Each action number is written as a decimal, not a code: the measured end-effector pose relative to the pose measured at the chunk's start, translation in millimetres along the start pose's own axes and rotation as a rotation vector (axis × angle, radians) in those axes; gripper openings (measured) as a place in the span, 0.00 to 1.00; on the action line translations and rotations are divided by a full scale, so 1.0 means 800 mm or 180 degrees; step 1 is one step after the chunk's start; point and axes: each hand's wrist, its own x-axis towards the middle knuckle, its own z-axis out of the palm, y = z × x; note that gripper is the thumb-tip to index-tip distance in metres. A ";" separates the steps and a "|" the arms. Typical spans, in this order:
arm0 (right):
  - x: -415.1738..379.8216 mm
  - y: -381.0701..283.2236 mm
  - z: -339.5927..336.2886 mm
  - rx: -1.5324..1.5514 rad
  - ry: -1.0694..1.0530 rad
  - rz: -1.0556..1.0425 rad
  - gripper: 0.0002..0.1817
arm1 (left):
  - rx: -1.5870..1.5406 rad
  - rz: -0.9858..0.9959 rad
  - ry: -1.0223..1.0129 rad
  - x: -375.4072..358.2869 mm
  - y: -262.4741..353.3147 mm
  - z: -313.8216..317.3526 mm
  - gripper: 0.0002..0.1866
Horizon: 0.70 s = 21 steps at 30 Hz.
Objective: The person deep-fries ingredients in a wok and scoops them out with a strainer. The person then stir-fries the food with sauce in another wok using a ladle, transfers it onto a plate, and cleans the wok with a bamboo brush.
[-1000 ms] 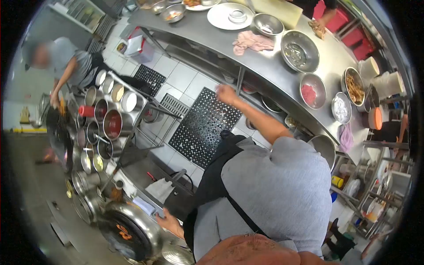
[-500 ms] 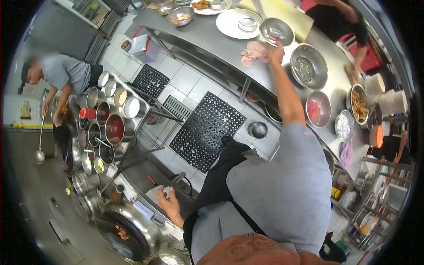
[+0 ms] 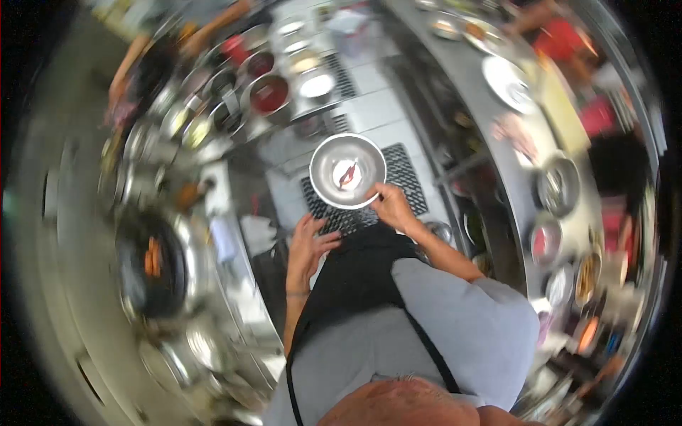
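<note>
I see the right hand (image 3: 393, 207) pinching the edge of a shiny bowl (image 3: 325, 160) with red food (image 3: 348, 175) inside, and the left hand (image 3: 307, 250) spread nearby.

From your head, the camera looks forward and steeply down, your shirt (image 3: 355, 344) close below, the desk (image 3: 465, 74) farther off right.

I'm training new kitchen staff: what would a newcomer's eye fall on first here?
The metal bowl near the middle would probably catch the eye first, held at its rim by the right hand, with reddish food in the bottom. Next might be the orange pieces in the dark wok at lower left.
</note>
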 end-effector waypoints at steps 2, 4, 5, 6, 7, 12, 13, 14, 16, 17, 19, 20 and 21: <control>-0.007 -0.018 0.061 -0.0099 -0.0822 -0.0509 0.09 | -0.0380 -0.0353 -0.0221 0.014 -0.001 -0.042 0.27; -0.018 -0.041 0.106 -0.0288 -0.1131 -0.1169 0.14 | -0.0562 0.0226 -0.0017 0.001 0.001 -0.084 0.27; -0.020 -0.075 0.115 -0.0064 -0.1446 -0.1168 0.18 | -0.0493 0.0553 0.0346 -0.011 0.010 -0.103 0.27; -0.018 -0.112 0.120 0.0114 -0.1691 -0.1146 0.22 | -0.0383 0.0842 0.0647 -0.024 0.031 -0.122 0.27; -0.018 -0.136 0.129 0.0236 -0.1771 -0.1322 0.24 | -0.0103 0.1120 0.1119 -0.055 0.072 -0.134 0.26; -0.006 -0.157 0.152 0.0135 -0.1577 -0.1743 0.28 | 0.1306 0.2295 0.2397 -0.167 0.272 -0.245 0.24; -0.006 -0.151 0.154 0.0078 -0.1613 -0.1568 0.25 | 0.1656 0.2858 0.2794 -0.172 0.300 -0.272 0.23; -0.008 -0.142 0.158 0.0133 -0.1630 -0.1346 0.24 | 0.2202 0.2556 0.3652 -0.182 0.326 -0.276 0.22; -0.014 -0.111 0.163 0.0224 -0.1679 -0.0876 0.22 | 0.4669 0.3302 0.4196 -0.145 0.360 -0.411 0.24; -0.015 -0.093 0.163 0.0002 -0.1757 -0.0817 0.20 | 0.5262 0.3234 0.4288 -0.140 0.374 -0.433 0.23; -0.018 -0.079 0.159 -0.0069 -0.1726 -0.0714 0.20 | 0.5568 0.2371 0.4432 -0.144 0.410 -0.432 0.21; -0.021 -0.073 0.154 -0.0110 -0.1726 -0.0654 0.20 | 0.5718 0.2037 0.4554 -0.146 0.426 -0.436 0.20; -0.019 -0.067 0.147 -0.0311 -0.1635 -0.0759 0.19 | 0.5720 0.2054 0.4667 -0.148 0.440 -0.445 0.19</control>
